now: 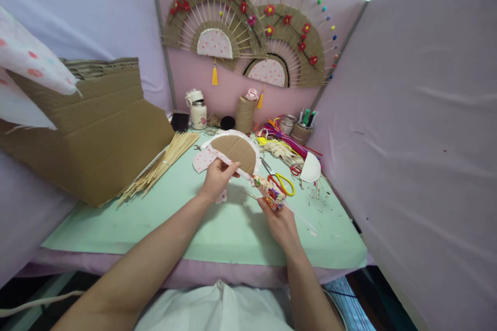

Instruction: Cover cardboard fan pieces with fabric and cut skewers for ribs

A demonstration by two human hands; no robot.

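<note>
**Forearms (147, 253) at lower frame; cardboard half-disc (236, 149), edging partly done**

At frame centre, the half-disc's straight edge is pinched by the left hand (217, 181). Right of centre, a floral-patterned tool (269, 191), apparently a glue gun, is grasped in the right hand (280, 220). The curved rim is bordered by pale fabric (257, 159); along the straight edge a fabric strip (244, 174) is laid, its fixing judged unfinished. The brown face is left uncovered.
</note>
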